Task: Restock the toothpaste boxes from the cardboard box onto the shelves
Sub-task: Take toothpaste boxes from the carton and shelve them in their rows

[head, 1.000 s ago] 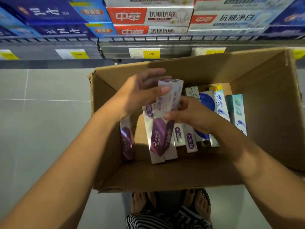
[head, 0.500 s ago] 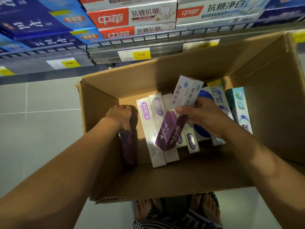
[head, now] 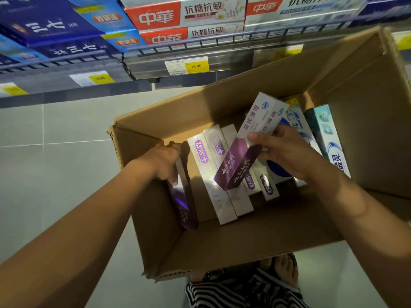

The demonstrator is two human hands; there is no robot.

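Note:
An open cardboard box (head: 255, 247) sits on the floor below me, with several toothpaste boxes inside. My right hand (head: 287, 154) holds a white-and-purple toothpaste box (head: 249, 143) tilted above the others, over the middle of the carton. My left hand (head: 165, 162) is closed around the top of a purple toothpaste box (head: 184, 205) that stands against the carton's left wall. White-and-purple boxes (head: 213, 172) lie flat on the bottom. Blue and teal boxes (head: 329, 134) lean at the right, partly hidden by my right hand.
Wire shelves (head: 200, 41) run along the top, stocked with red-and-white toothpaste boxes (head: 184, 16) and blue ones (head: 51, 25). Yellow price tags (head: 195, 66) line the shelf edge. Grey floor tiles (head: 55, 165) lie to the left. My feet (head: 287, 270) are just behind the carton.
My left hand let go of the tilted box and dropped to the purple box at the carton's left wall. My right hand kept the tilted box. The view shifted left.

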